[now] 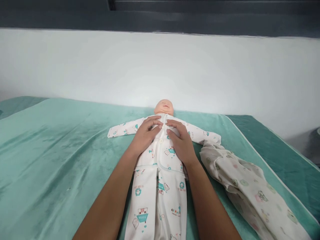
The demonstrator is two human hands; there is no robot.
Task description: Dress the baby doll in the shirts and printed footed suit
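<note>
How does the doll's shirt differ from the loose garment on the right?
The shirt is on the doll, sleeves spread; the garment lies rumpled. The shirt's print is mostly teal with some red; the garment's is softer green and pink. The left hand and right hand are at the shirt's front; neither is on the garment. Both are pale, printed cloth.

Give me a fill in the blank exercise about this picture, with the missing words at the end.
The doll lies on its ____.
Of the left hand and right hand, the one nearer the cloth is the ____.
On the shirt, the two ____ stretch out to either side.
The wall is coloured ____.

Missing words: back; right; sleeves; white.
</note>
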